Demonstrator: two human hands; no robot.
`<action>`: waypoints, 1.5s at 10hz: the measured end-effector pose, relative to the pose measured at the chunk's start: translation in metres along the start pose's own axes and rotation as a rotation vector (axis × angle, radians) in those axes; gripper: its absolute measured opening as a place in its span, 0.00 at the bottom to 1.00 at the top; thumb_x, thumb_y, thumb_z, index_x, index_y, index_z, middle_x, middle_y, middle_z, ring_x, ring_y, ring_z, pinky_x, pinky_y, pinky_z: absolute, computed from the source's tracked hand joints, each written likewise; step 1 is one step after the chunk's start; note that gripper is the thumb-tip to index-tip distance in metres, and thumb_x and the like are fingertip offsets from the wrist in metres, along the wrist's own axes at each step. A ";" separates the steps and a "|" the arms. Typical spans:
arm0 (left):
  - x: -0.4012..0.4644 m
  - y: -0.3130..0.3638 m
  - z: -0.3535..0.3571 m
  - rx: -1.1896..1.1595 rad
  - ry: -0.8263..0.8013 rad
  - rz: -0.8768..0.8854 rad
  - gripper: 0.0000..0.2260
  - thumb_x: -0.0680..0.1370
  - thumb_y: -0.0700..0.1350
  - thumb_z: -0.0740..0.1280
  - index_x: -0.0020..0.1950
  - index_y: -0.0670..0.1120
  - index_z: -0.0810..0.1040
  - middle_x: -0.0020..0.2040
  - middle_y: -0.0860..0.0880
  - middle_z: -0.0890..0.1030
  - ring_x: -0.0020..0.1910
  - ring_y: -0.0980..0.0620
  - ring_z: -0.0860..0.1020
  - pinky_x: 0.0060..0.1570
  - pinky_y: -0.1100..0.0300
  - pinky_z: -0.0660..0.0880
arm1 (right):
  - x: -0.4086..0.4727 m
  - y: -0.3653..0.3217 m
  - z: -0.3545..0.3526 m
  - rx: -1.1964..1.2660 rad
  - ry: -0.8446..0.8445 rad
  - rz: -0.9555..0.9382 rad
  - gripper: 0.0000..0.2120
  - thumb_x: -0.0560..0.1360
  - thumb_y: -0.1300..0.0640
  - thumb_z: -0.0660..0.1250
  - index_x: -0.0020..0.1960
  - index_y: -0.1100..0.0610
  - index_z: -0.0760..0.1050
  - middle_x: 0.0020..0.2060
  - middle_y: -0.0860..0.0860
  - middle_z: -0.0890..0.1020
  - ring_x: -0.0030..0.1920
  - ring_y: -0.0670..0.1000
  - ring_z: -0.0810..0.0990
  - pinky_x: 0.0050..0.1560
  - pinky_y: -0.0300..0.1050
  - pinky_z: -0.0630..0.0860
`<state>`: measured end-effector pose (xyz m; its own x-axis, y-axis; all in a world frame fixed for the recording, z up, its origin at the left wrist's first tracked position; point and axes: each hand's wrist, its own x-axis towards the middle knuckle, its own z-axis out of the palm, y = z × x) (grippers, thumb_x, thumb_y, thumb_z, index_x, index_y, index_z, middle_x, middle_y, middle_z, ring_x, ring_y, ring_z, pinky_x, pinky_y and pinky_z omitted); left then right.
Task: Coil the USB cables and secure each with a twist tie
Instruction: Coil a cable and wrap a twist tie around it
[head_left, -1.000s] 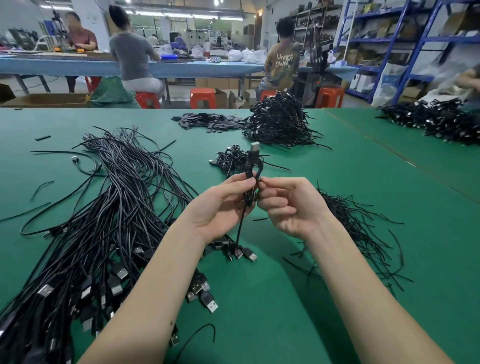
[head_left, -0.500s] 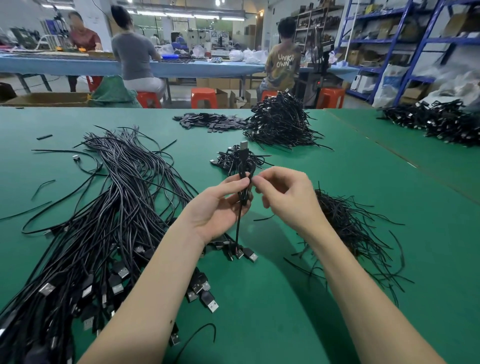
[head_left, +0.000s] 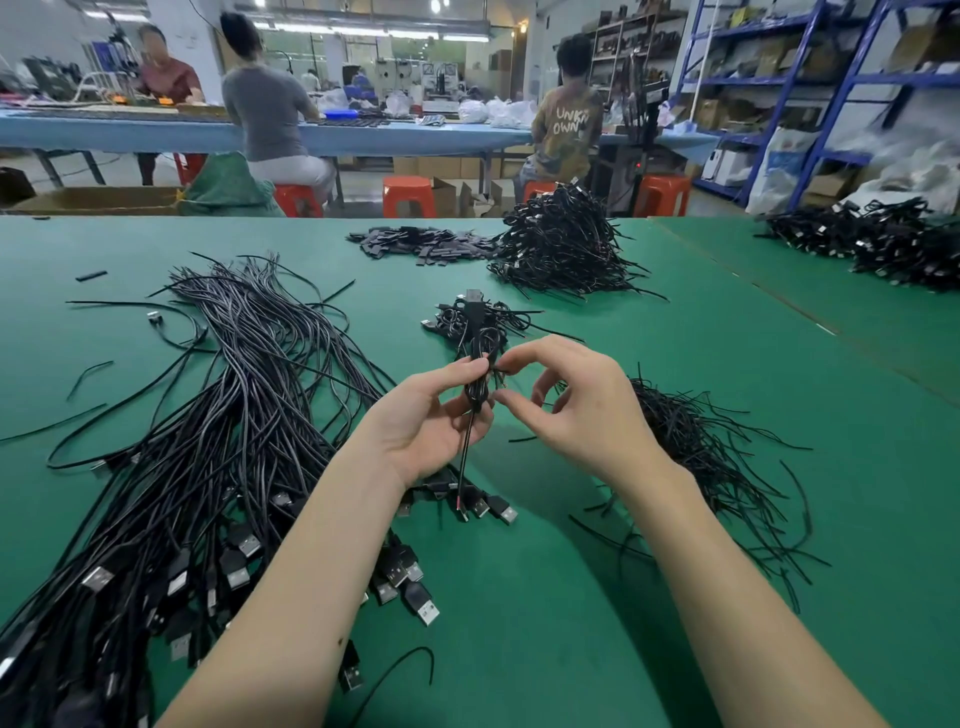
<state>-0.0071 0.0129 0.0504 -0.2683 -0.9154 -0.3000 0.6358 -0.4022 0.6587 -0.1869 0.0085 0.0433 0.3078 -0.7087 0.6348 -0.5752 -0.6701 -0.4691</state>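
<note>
step: twisting tie round the waist of a coiled cable (head_left: 479, 358), held upright above the desk (head_left: 701, 364), frame centre.
left hand (head_left: 431, 415): curled on the coil, thumb and forefinger pinching the bundle at its waist; USB plug (head_left: 473, 297) sticking up at 12 o'clock, loose tail hanging to 6 o'clock.
right hand (head_left: 582, 410): at 3 o'clock of the coil, fingertips (head_left: 506, 361) pinching what looks like the twist tie end; tie itself too thin to make out clearly.
technique: keep left pinch tight at the waist so loops don't spring; rotate tie ends with the right fingers only, a couple of firm turns, snug not crushing; tuck ends flat.
risk: loops slipping out if left grip relaxes; tail catching on loose cables (head_left: 218, 415) below.
supply: uncoiled stock fanned from 7 to 10 o'clock; spare ties (head_left: 701, 447) heaped at 4 o'clock, within reach of right hand.
output: small done pile (head_left: 467, 322) just behind the coil at 12 o'clock; bigger heap (head_left: 561, 244) further back at 1 o'clock.
progress: judging by stock left, plenty to go.
</note>
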 end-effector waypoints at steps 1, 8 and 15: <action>0.000 0.000 -0.001 -0.026 -0.005 -0.017 0.16 0.67 0.35 0.75 0.53 0.39 0.77 0.39 0.43 0.78 0.35 0.49 0.78 0.34 0.61 0.79 | -0.001 0.002 0.000 -0.013 0.032 -0.013 0.09 0.74 0.47 0.72 0.53 0.48 0.81 0.47 0.40 0.83 0.36 0.45 0.80 0.38 0.37 0.73; 0.003 0.000 -0.005 -0.011 0.010 -0.032 0.15 0.65 0.35 0.76 0.49 0.38 0.79 0.37 0.41 0.80 0.35 0.48 0.78 0.33 0.61 0.79 | -0.007 0.002 0.016 -0.056 0.169 0.020 0.02 0.76 0.53 0.75 0.48 0.50 0.85 0.42 0.41 0.85 0.33 0.43 0.79 0.38 0.39 0.76; 0.000 0.004 -0.011 0.151 0.073 0.058 0.16 0.65 0.40 0.75 0.50 0.37 0.79 0.38 0.43 0.81 0.35 0.52 0.77 0.32 0.65 0.79 | 0.002 -0.010 0.021 0.114 0.047 0.182 0.06 0.74 0.50 0.76 0.49 0.44 0.82 0.41 0.35 0.84 0.37 0.41 0.82 0.40 0.39 0.77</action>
<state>0.0034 0.0111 0.0454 -0.1775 -0.9360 -0.3039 0.5316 -0.3510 0.7708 -0.1648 0.0096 0.0364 0.1692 -0.8109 0.5602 -0.5278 -0.5545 -0.6433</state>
